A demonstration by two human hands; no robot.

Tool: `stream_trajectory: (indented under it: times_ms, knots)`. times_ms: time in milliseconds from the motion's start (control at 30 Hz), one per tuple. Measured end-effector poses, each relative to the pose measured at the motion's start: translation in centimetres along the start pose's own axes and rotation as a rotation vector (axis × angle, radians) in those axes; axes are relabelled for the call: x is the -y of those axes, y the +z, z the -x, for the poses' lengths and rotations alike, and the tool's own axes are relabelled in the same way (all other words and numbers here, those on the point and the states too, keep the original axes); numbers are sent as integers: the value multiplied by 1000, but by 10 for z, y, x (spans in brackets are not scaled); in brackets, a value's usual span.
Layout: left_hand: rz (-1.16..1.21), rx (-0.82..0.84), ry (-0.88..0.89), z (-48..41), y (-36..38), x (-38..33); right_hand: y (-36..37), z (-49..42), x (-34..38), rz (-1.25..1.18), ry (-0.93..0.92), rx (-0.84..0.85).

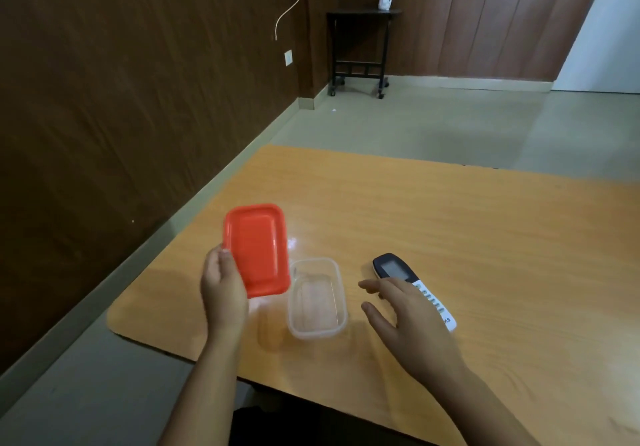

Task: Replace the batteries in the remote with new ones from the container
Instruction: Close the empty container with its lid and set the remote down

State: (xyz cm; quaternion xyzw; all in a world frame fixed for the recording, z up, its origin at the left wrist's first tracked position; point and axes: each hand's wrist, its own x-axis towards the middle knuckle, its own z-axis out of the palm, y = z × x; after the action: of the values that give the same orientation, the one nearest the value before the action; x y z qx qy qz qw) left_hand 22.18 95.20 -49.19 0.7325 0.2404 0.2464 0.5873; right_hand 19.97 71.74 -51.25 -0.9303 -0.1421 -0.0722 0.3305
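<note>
The wooden surface (450,223) fills the lower right of the view, with a rounded corner at the near left and its left edge running away along a dark panelled wall (138,99).

The person's left hand (221,289) is raised above the near-left part of the surface, its fingers (221,258) closed on the near left rim of an orange lid (256,249) — the lid is off the container and held with its long axis running from the near edge toward the far edge.

The right hand (405,314) hovers with spread, empty fingers, palm down, over the near end of the remote; whether it touches the remote cannot be told.

The clear plastic container (317,298) stands uncovered on the surface just right of the lid, between the two hands, close to the near edge. Its long axis also runs near to far. What lies inside is too faint to make out.

The remote (394,267) lies flat on the surface, right of the container and apart from it. Its long axis slants — the dark display end points toward the far left, the white button end toward the near right, partly under the right hand.
</note>
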Motion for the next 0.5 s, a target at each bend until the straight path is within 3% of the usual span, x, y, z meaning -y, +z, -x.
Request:
stream_trajectory:
  times_ms: [100, 233, 333, 433, 500]
  knots:
    - [-155, 236, -64, 12, 16, 8, 5, -1, 5, -137, 79, 12]
    - [-566, 264, 126, 20, 22, 10, 11, -3, 7, -99, 93, 50]
    - [-784, 295, 166, 20, 20, 13, 14, -4, 8, -85, 98, 77]
    - [-761, 348, 178, 19, 17, 17, 19, -3, 11, -158, 110, 121]
    - [-586, 462, 115, 19, 17, 18, 21, -3, 13, -260, 167, 101]
